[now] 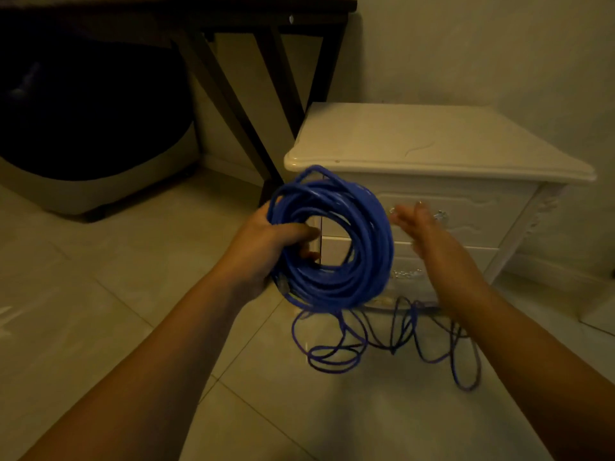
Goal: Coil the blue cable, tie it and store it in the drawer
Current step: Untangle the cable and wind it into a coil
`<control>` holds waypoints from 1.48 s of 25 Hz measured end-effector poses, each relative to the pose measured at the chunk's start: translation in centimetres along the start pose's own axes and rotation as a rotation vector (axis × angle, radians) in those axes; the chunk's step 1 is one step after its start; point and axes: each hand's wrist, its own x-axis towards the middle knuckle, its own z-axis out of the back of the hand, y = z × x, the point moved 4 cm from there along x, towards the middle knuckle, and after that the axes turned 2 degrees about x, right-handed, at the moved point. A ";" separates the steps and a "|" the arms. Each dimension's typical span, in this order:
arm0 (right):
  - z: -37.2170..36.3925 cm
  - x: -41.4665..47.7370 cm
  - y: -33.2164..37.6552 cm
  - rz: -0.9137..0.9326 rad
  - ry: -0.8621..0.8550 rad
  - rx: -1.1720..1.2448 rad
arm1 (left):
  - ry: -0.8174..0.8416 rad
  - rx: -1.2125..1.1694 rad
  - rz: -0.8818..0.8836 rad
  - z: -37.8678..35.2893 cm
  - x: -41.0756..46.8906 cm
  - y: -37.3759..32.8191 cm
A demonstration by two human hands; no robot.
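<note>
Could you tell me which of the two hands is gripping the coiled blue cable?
The left hand, whose fingers curl round the coil; the right hand is open, fingers straight, beside the coil and gripping nothing.

A white bedside cabinet [416, 138] with a curved-edged top stood on the pale tiled floor [100, 294], against a plain wall [466, 44]. Just beside it on the left was a dark table [233, 15] with slanted legs. Under the table sat a large dark rounded object [100, 181] with a pale base.
</note>
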 end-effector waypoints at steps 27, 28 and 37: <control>-4.4 -2.9 -2.4 -0.264 0.087 0.595 | -0.219 -0.018 0.094 -2.1 -0.1 2.5; -4.7 -3.0 -2.4 -0.269 0.085 0.637 | -0.244 -0.113 0.119 -2.5 -0.2 3.0; -3.2 -2.2 -2.1 -0.132 -0.235 0.668 | -0.227 -0.375 0.079 -5.1 -0.6 3.3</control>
